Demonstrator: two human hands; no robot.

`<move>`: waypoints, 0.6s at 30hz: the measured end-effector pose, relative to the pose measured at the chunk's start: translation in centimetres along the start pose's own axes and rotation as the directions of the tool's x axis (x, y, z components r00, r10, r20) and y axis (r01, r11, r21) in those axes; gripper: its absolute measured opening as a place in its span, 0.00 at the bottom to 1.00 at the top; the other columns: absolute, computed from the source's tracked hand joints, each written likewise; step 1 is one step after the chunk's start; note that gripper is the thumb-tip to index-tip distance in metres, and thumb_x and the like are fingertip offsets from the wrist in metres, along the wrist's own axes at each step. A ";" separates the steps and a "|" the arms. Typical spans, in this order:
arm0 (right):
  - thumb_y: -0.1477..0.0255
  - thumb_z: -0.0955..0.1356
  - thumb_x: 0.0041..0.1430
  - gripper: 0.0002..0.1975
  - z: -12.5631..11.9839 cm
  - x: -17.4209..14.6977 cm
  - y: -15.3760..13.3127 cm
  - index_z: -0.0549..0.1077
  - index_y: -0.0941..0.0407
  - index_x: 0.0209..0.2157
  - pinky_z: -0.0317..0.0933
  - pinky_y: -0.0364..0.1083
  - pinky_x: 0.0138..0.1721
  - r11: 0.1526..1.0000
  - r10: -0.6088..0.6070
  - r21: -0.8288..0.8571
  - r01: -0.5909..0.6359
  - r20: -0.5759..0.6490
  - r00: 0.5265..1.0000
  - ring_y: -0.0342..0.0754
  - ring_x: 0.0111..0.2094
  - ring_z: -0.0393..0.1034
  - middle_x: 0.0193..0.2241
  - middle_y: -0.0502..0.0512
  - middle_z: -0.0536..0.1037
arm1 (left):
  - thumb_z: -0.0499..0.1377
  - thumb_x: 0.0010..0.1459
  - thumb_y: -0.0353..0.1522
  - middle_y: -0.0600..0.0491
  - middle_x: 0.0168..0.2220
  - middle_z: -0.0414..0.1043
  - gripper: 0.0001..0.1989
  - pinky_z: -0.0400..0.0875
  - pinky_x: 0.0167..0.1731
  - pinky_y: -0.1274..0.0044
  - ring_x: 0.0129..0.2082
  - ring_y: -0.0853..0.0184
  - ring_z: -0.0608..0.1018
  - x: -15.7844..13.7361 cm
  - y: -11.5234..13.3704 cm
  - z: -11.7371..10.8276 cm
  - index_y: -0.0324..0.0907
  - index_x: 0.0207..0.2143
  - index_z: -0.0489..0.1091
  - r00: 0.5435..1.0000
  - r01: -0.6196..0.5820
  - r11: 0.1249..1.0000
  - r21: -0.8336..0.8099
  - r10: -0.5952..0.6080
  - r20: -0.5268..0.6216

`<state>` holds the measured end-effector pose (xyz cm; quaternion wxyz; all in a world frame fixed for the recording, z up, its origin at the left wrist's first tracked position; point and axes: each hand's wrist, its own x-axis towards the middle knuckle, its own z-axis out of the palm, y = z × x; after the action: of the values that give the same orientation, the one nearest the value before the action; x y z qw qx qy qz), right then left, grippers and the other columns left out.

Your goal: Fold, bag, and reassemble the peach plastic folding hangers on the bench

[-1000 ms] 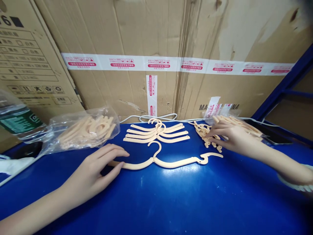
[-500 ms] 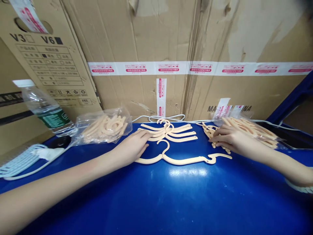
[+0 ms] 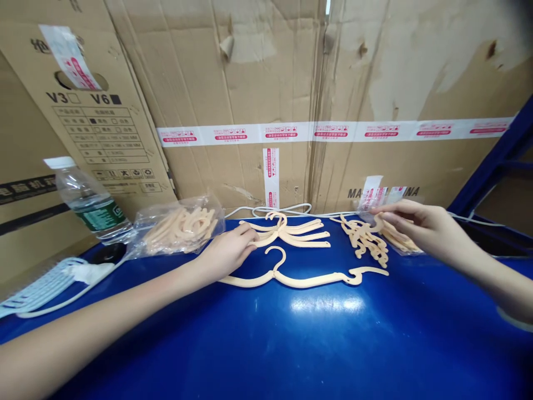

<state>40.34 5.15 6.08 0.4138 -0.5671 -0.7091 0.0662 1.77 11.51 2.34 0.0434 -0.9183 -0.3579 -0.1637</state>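
My left hand [image 3: 231, 250] has its bent fingers closed on the left arms of the stacked beige clothes hangers [image 3: 306, 236], hiding their ends. Nearer to me lies a single hanger [image 3: 308, 281] with its hook pointing away; a curved end piece [image 3: 362, 273] joins its right tip. My forearm and hand cover its left end. To the right, my right hand [image 3: 410, 219] is raised, thumb and fingers pinching a small beige curved piece [image 3: 377, 223]. Just below it is a loose pile of similar curved pieces [image 3: 366, 241] on the blue table [image 3: 266, 344].
A clear bag of beige parts [image 3: 179, 228] lies at left, another bag [image 3: 402, 241] behind my right hand. A water bottle [image 3: 94, 205], a black round object [image 3: 108, 254] and a light blue slatted item [image 3: 45, 283] are far left. Cardboard [image 3: 233, 178] stands behind, a white cable [image 3: 283, 209] before it.
My right hand has lifted from the pile of curved pieces, up and to the right, with one piece in its fingers. My left hand stays at the stacked hangers. The view has shifted slightly.
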 end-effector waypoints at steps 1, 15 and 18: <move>0.41 0.66 0.52 0.32 -0.1 -0.2 -0.4 0.79 0.57 0.37 0.63 0.48 0.33 0.997 0.058 0.048 -0.057 -0.013 0.998 0.54 0.34 0.71 0.35 0.61 0.79 | 0.49 0.66 0.29 0.47 0.42 0.69 0.07 0.71 0.38 0.72 0.38 0.63 0.75 -0.3 0.2 -0.3 0.39 0.41 0.67 1.000 0.002 1.000 -0.014 -0.002 -0.018; 0.58 0.78 0.46 0.19 4.2 -3.3 -2.8 0.79 0.57 0.34 0.68 0.37 0.28 0.574 0.395 0.685 -0.448 0.248 0.885 0.46 0.30 0.76 0.30 0.59 0.82 | 0.50 0.66 0.26 0.53 0.39 0.69 0.06 0.70 0.38 0.78 0.37 0.68 0.74 -5.2 3.3 0.9 0.43 0.43 0.63 0.955 0.046 0.931 -0.362 -0.148 -0.257; 0.65 0.80 0.45 0.19 5.0 -4.0 -3.2 0.77 0.54 0.38 0.68 0.35 0.28 0.421 0.428 0.746 -0.515 0.337 0.838 0.44 0.32 0.77 0.31 0.55 0.82 | 0.51 0.65 0.25 0.53 0.40 0.70 0.08 0.70 0.40 0.78 0.39 0.69 0.75 -5.3 3.3 1.0 0.43 0.45 0.63 0.950 0.017 0.937 -0.348 -0.124 -0.288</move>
<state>34.72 2.50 2.57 0.5565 -0.4829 -0.4271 0.5240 0.59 5.91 -0.26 -0.0677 -0.8617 -0.3462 -0.3648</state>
